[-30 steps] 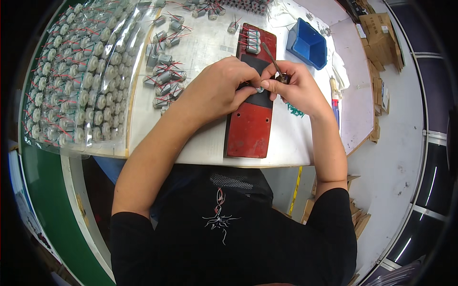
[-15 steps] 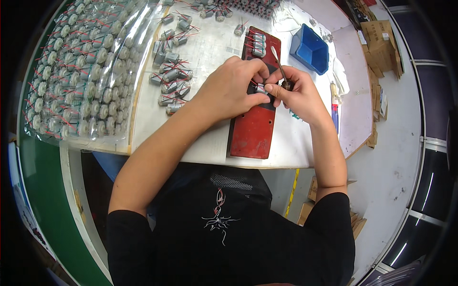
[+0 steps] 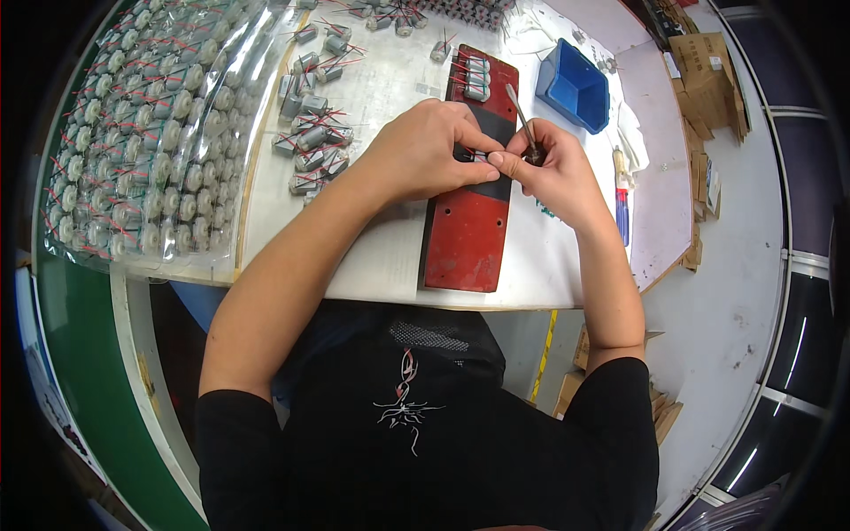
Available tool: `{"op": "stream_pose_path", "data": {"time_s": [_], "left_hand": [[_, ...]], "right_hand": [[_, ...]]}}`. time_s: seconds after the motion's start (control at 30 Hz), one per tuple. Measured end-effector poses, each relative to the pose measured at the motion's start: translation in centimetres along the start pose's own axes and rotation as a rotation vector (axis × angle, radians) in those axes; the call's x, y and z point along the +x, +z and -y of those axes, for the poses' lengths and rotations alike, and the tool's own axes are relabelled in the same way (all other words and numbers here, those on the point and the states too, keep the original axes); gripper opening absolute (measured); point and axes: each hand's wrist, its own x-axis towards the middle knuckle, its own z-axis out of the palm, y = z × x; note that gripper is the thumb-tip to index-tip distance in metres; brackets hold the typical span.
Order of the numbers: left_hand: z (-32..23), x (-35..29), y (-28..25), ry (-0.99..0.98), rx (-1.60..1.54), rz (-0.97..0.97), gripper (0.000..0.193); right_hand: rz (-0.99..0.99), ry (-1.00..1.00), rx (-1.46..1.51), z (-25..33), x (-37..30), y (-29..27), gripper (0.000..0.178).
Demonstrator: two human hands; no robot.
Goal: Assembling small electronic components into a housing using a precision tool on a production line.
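While left hand (image 3: 431, 149) pinches a tiny motor (image 3: 479, 157), right hand (image 3: 551, 168) kinda curled round a thin tool (image 3: 520, 108), red block (image 3: 465, 248) near table edge (image 3: 381, 303), bare tabletop (image 3: 376, 267) leftward

I take this for an assembly workshop. On my feed, clear plastic trays (image 3: 133, 150) packed with rows of small wired motors fill the left side of the white worktable (image 3: 372, 270), with loose motors (image 3: 312, 139) clustered beside them. A red block (image 3: 464, 248) with holes reaches toward the near edge, and a blue bin (image 3: 560, 97) sits toward the far right corner. Beyond the right edge I see cardboard boxes (image 3: 702, 69) and grey floor (image 3: 739, 292).
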Motion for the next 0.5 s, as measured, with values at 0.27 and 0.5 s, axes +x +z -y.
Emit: {"op": "stream_pose_path", "data": {"time_s": [0.27,0.5], "left_hand": [[0.2,0.0,-0.2,0.027,0.01,0.012,0.029],[0.1,0.2,-0.2,-0.021,0.026,0.044,0.031]], "right_hand": [[0.038,-0.292,-0.415,-1.7,-0.9,-1.2,0.044],[-0.036,-0.321,-0.791,-1.4,-0.7,-0.1,0.045]]}}
